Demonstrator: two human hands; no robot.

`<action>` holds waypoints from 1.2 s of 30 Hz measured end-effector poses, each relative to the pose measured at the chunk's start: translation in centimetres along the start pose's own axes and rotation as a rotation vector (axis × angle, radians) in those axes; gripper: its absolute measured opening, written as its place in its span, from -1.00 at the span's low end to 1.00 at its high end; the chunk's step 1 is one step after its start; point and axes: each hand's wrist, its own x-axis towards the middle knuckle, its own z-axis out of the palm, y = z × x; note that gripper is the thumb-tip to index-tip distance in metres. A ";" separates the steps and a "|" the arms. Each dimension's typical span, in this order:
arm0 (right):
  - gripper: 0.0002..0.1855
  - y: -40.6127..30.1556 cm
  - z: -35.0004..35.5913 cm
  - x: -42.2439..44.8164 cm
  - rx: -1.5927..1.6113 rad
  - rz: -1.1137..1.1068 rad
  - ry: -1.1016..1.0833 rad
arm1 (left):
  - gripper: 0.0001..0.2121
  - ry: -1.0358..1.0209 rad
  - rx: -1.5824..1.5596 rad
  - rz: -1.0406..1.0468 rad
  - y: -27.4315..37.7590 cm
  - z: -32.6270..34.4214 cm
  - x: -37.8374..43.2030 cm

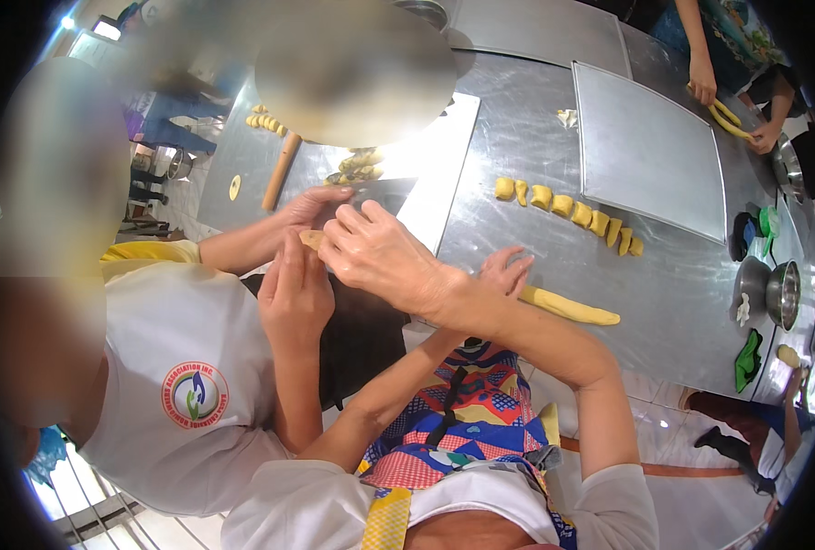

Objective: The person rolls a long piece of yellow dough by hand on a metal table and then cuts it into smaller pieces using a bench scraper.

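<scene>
My right hand [380,258] reaches across to the left, its fingers curled on a small tan piece of dough [311,239]. A co-worker's raised hand [297,285] touches the same piece from below; their other hand [318,206] is just behind. Under my right forearm, my left hand [507,270] is at the steel table, fingers apart. It lies against the near end of a smooth yellow dough rope [572,306], and my forearm partly hides that contact. Beyond it, several cut yellow dough pieces [562,204] form a slanting row.
A flat metal tray [655,151] lies beyond the row. At left are a wooden rolling pin [282,172], a white board [459,158] and twisted dough [359,165]. A steel bowl [784,295] and green cloth [749,361] sit at right. Another person's hand [703,81] holds dough strands [729,122].
</scene>
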 end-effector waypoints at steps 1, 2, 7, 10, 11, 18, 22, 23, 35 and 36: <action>-0.65 -0.3 0.2 0.2 0.001 -0.004 0.027 | -0.69 0.017 -0.007 -0.003 -0.2 -0.2 0.0; -0.65 -0.4 0.4 0.4 0.004 -0.006 0.051 | -0.69 0.033 -0.014 -0.005 -0.4 -0.4 0.0; -0.62 -0.1 0.0 1.1 0.042 -0.008 0.213 | -0.70 0.018 -0.032 0.026 -0.4 0.0 0.5; -0.60 0.6 -2.7 -0.7 0.160 -0.004 0.214 | -0.70 0.074 -0.002 0.073 -0.5 1.5 0.6; -0.57 1.3 -4.4 -2.6 0.222 0.030 0.125 | -0.70 0.130 0.033 0.094 -0.7 2.4 0.5; -0.69 6.4 -11.7 -24.1 0.104 0.851 -0.037 | -0.56 0.109 0.205 -0.074 -0.1 2.1 0.1; -0.62 7.5 -11.1 -31.8 -0.099 0.854 -0.135 | -0.53 0.116 0.292 -0.021 0.6 6.3 1.1; -0.57 7.7 -9.8 -32.8 -0.155 0.783 -0.177 | -0.53 0.126 0.305 -0.018 0.6 7.4 1.3; -0.38 0.3 -9.1 -38.1 -0.181 0.685 -0.451 | -0.50 -0.101 0.572 -0.036 0.0 7.4 -8.1; -0.39 1.6 -8.6 -36.9 -0.205 0.689 -0.409 | -0.51 -0.035 0.579 -0.054 0.1 7.3 -6.5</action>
